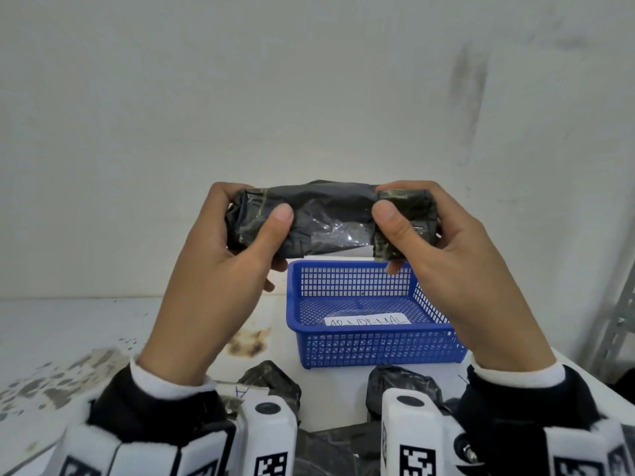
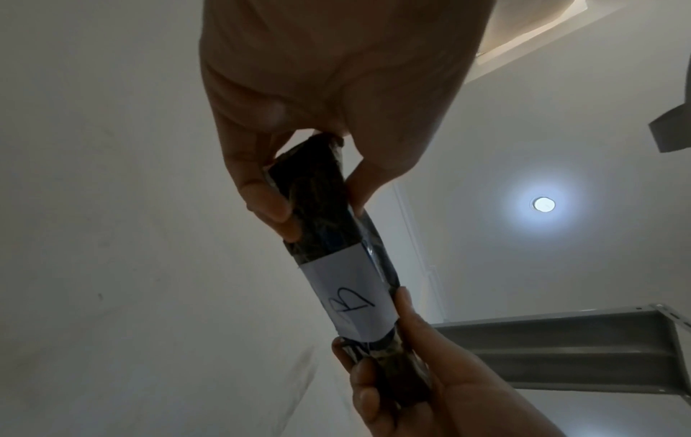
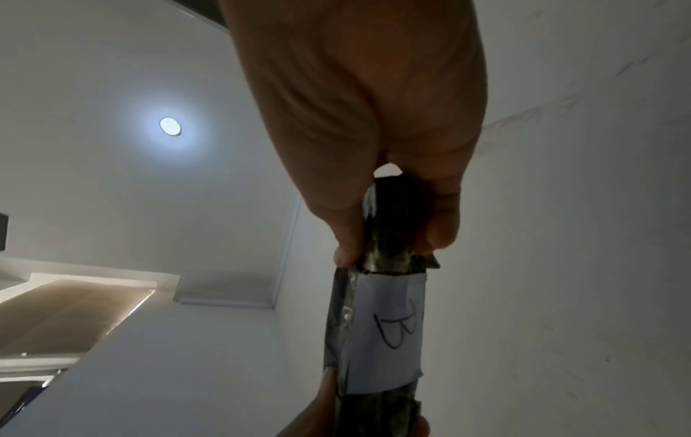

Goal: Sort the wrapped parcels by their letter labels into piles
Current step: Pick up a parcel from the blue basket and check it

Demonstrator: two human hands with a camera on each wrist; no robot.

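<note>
A long parcel [image 1: 331, 219] wrapped in black plastic and tape is held up level in front of the wall. My left hand [image 1: 240, 235] grips its left end, thumb on the near face. My right hand [image 1: 412, 231] grips its right end the same way. On the parcel's far face is a white label [image 2: 353, 295] with a handwritten B, which both wrist views show [image 3: 390, 328]. Two more black wrapped parcels lie on the table near me, one [image 1: 271, 379] with a paper marked A beside it, the other [image 1: 402, 386] to its right.
A blue mesh basket [image 1: 371, 345] stands on the white table [image 1: 68, 324] below the held parcel, with a paper slip [image 1: 367, 321] reading ABNORMAL inside. A grey metal rack post [image 1: 618, 324] stands at the right. A white wall is close behind.
</note>
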